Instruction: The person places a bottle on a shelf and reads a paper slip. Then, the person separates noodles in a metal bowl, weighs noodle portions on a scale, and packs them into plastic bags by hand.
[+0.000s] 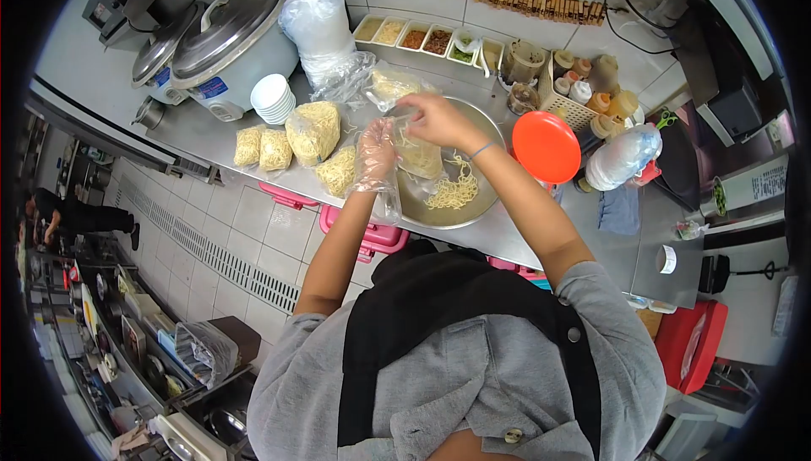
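Observation:
My left hand [374, 155], in a clear plastic glove, is closed on the side of a clear plastic bag of noodles [418, 157]. My right hand [443, 123], bare, is at the top of this bag with its fingers bent together. The bag hangs over the left part of a wide metal bowl [488, 206]. Loose pale noodles [456, 189] lie in the bowl. Left of my gloved hand are more bagged noodles: a small bag [338, 170], a large bag [312, 133] and two small packs beside it. Another noodle bag [394, 85] lies behind my hands.
An orange-red plate [547, 147] is right of the bowl. Topping containers [437, 42] and a bottle basket [562, 99] line the back. Stacked white bowls [273, 98] and a large lidded cooker [228, 47] stand left. A person [80, 216] works far left.

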Action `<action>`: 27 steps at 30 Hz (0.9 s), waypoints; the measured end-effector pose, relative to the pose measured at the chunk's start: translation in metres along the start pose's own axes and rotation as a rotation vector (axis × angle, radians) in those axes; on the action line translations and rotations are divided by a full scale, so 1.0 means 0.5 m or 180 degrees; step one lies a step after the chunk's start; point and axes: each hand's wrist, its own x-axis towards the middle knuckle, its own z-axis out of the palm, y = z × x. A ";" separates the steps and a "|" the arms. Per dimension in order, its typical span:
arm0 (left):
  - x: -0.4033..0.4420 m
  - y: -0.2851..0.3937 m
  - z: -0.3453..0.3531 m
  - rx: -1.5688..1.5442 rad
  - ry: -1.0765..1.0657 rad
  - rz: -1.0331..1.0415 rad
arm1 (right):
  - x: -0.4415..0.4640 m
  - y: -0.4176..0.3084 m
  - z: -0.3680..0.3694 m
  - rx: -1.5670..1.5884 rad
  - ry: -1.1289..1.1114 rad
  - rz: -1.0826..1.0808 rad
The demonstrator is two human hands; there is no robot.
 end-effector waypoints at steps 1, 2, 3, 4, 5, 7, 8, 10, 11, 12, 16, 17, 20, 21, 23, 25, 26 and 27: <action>-0.002 0.003 -0.004 0.0126 0.0025 -0.0102 | -0.001 0.008 -0.010 0.0046 0.0371 0.0156; -0.005 0.005 -0.008 0.0246 0.0052 -0.0210 | -0.003 0.018 -0.023 0.0088 0.0735 0.0316; -0.008 0.006 -0.009 0.0235 0.0075 -0.0226 | -0.002 0.069 -0.031 -0.0406 0.0650 0.0560; -0.008 0.007 -0.009 0.0335 0.0115 -0.0174 | -0.012 0.138 -0.027 -0.0902 0.0568 0.0799; -0.009 0.010 -0.010 0.0441 0.0146 -0.0113 | -0.038 0.194 -0.017 -0.1427 -0.0193 0.1144; -0.017 0.024 -0.013 0.0577 0.0095 -0.0066 | -0.078 0.212 -0.003 -0.1997 -0.1618 0.1768; -0.016 0.030 -0.012 0.0709 0.0046 -0.0010 | -0.114 0.195 0.009 -0.2043 -0.2279 0.2047; -0.004 0.007 -0.016 0.0924 0.0057 0.0231 | -0.201 0.247 0.066 -0.2321 -0.1859 0.1282; 0.001 -0.008 -0.018 0.1138 0.0070 0.0464 | -0.216 0.275 0.090 -0.2320 -0.1858 0.1293; 0.007 -0.015 -0.019 0.1135 0.0061 0.0462 | -0.222 0.281 0.104 -0.2282 -0.1789 0.1345; 0.013 -0.033 -0.019 0.1519 0.0050 0.0934 | -0.214 0.239 0.052 -0.1391 -0.1373 0.1678; 0.015 -0.030 -0.017 0.1435 0.0010 0.0921 | -0.201 0.209 0.026 -0.1387 -0.1364 0.1689; 0.007 -0.009 -0.012 0.1399 0.0039 0.0407 | -0.154 0.127 -0.055 -0.0113 -0.1064 0.1952; 0.007 -0.007 -0.011 0.1393 0.0015 0.0410 | -0.136 0.105 -0.077 0.0069 -0.1007 0.1850; 0.006 -0.005 -0.010 0.1365 -0.0010 0.0354 | -0.098 0.054 -0.116 0.0440 -0.0937 0.1559; 0.001 0.011 -0.007 0.1443 -0.0012 0.0418 | -0.059 -0.004 -0.140 0.0632 -0.0799 0.1437; 0.000 0.016 -0.006 0.1519 0.0011 0.0481 | -0.042 -0.026 -0.144 0.0817 -0.0678 0.1298; 0.003 0.012 -0.006 0.1520 0.0000 0.0487 | -0.027 -0.043 -0.141 0.0817 -0.0667 0.1301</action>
